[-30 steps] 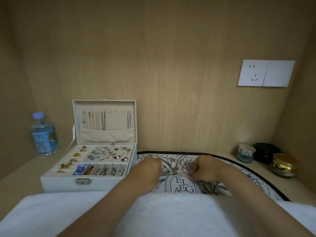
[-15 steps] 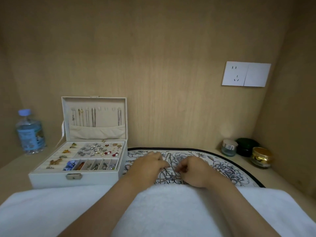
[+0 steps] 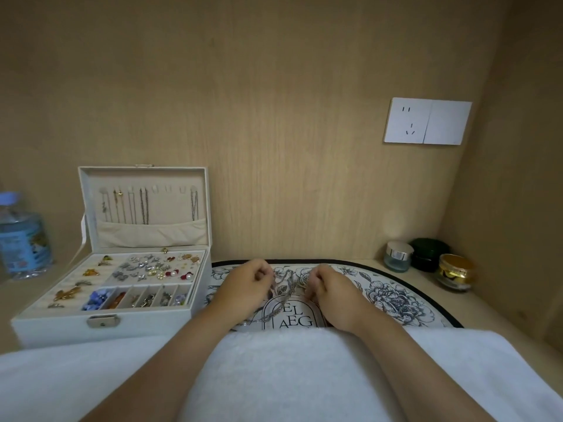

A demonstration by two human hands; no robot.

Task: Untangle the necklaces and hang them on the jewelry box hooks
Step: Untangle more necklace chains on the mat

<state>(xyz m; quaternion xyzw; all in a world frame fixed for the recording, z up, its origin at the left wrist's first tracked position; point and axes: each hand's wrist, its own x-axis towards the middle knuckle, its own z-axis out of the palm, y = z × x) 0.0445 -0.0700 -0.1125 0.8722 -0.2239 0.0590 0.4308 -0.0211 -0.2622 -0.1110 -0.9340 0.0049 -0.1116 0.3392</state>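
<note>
A thin silver necklace chain [image 3: 285, 287] lies tangled on the floral mat [image 3: 393, 293], stretched between my two hands. My left hand [image 3: 246, 284] pinches its left part and my right hand [image 3: 330, 289] pinches its right part; a loop trails down toward the mat's lettering. At the left stands the open white jewelry box [image 3: 103, 327]. Its raised lid [image 3: 146, 205] carries a row of hooks with several chains hanging; a few hooks right of the middle are bare. Earrings and brooches fill its tray.
A water bottle [image 3: 19, 239] stands at the far left. Three cosmetic jars [image 3: 426, 257] sit in the back right corner. A white towel [image 3: 274, 376] covers the front under my forearms. A wall socket [image 3: 426, 121] is on the back panel.
My hands have drawn slightly apart and lifted the chain, which now shows strung between them. The head camera shifted too, so the scene sits differently in the frame.
</note>
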